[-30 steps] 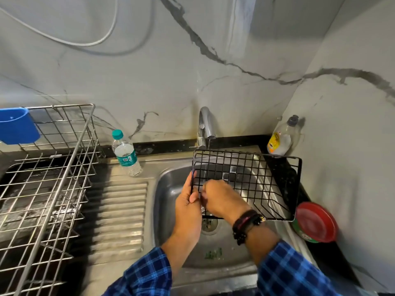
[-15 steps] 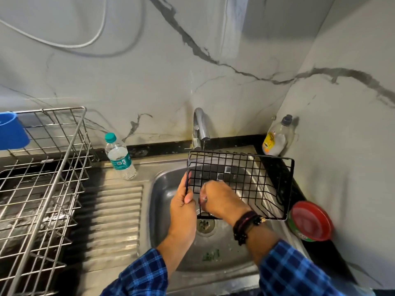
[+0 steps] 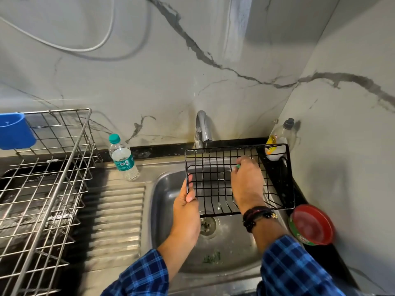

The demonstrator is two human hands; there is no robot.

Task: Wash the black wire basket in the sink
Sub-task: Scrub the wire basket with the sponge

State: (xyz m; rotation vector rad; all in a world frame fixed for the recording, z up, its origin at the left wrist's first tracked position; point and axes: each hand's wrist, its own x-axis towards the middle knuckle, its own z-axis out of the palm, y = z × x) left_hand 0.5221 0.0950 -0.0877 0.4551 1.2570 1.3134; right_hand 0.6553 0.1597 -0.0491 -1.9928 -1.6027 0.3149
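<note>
No wording is legible. Left of the left hand (image 3: 186,210), a water bottle (image 3: 123,157) carries a teal label with blurred print. Right of the right hand (image 3: 246,182), a red-lidded tub (image 3: 311,225) shows lettering, unreadable.

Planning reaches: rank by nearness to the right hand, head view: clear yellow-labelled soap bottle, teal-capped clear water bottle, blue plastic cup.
1. Yellow-labelled soap bottle: back-right corner, beyond right hand.
2. Teal-capped water bottle: left of sink.
3. Blue plastic cup: far left.
</note>
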